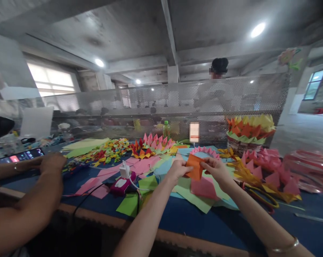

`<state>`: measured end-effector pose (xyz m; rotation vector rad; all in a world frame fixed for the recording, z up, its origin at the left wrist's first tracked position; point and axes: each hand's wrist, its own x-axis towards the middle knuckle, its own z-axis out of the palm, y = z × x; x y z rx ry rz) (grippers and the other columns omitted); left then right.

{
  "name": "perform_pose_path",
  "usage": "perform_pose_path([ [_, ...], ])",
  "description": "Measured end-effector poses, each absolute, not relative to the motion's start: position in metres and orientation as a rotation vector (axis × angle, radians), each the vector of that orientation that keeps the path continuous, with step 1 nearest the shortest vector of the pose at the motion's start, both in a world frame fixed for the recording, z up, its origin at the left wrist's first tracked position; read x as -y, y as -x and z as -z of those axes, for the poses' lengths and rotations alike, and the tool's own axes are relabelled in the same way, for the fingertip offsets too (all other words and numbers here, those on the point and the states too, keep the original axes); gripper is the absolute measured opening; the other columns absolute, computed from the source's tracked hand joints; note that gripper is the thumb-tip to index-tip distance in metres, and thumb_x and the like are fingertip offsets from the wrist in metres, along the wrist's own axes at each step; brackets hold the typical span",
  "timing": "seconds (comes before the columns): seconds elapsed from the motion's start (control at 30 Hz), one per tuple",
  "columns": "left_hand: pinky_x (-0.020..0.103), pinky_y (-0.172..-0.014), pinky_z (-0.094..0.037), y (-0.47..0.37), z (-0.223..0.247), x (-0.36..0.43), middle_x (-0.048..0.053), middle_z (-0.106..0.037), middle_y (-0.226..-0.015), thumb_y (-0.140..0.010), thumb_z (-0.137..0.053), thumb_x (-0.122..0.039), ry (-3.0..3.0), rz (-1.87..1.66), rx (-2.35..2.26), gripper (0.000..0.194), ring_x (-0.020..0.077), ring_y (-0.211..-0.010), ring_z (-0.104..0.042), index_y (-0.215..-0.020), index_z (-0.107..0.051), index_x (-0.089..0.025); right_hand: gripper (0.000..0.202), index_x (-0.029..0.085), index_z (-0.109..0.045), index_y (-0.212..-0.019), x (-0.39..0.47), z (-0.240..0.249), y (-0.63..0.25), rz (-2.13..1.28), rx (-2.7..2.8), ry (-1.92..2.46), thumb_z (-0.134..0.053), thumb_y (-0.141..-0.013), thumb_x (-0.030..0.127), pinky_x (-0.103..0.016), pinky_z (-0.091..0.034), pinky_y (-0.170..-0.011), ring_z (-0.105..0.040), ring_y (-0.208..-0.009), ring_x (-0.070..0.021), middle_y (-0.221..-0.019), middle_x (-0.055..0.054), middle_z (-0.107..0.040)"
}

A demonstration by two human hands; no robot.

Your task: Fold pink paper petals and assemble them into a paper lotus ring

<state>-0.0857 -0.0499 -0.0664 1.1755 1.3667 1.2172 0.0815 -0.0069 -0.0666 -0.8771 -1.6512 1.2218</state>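
Observation:
An orange sheet of paper, partly folded, is held up between my two hands above the table. My left hand pinches its left edge with thumb and fingers. On the opposite side, my right hand grips the upper right edge. Beneath them lie a pink paper sheet and pale green paper, spread over light blue sheets. Yellow-handled scissors rest to the right of my right hand, close to the forearm.
A co-worker's arms reach over the table at left. A purple power block with a white charger sits left of my hands. Folded paper rings, a paper-filled basket and a pink plastic container stand around. Behind runs a perforated screen.

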Motion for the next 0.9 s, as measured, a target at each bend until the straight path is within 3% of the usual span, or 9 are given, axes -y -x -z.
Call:
perform_pose_path([
  [0.37,0.025,-0.056,-0.046,0.073,0.087,0.043,0.005,-0.064,-0.064,-0.046,-0.08,-0.038,-1.17,-1.221,-1.31,0.042,0.013,-0.056,-0.058,-0.072,-0.066,-0.008,0.028,0.016,-0.057,-0.072,-0.011,0.079,-0.098,-1.012,1.789,0.893,-0.056,-0.071,0.044,-0.023,-0.039,-0.049,-0.05,-0.054,-0.0114,-0.062,0.0,-0.059],
  [0.7,0.022,-0.055,-0.043,0.08,0.093,0.047,0.005,-0.064,-0.066,-0.052,-0.079,-0.036,-1.287,-1.228,-1.215,0.041,0.011,-0.055,-0.056,-0.078,-0.067,-0.008,0.026,0.016,-0.059,-0.072,-0.008,0.089,-0.094,-0.929,1.818,0.866,-0.055,-0.072,0.042,-0.023,-0.039,-0.05,-0.052,-0.057,-0.012,-0.062,-0.001,-0.06],
  [0.9,0.023,-0.054,-0.044,0.082,0.095,0.041,0.003,-0.062,-0.062,-0.052,-0.079,-0.031,-1.219,-1.25,-1.266,0.032,0.0103,-0.052,-0.055,-0.071,-0.065,-0.009,0.03,0.014,-0.064,-0.076,-0.006,0.085,-0.096,-0.884,1.827,0.875,-0.057,-0.071,0.043,-0.023,-0.039,-0.051,-0.051,-0.057,-0.0123,-0.063,-0.001,-0.06],
])
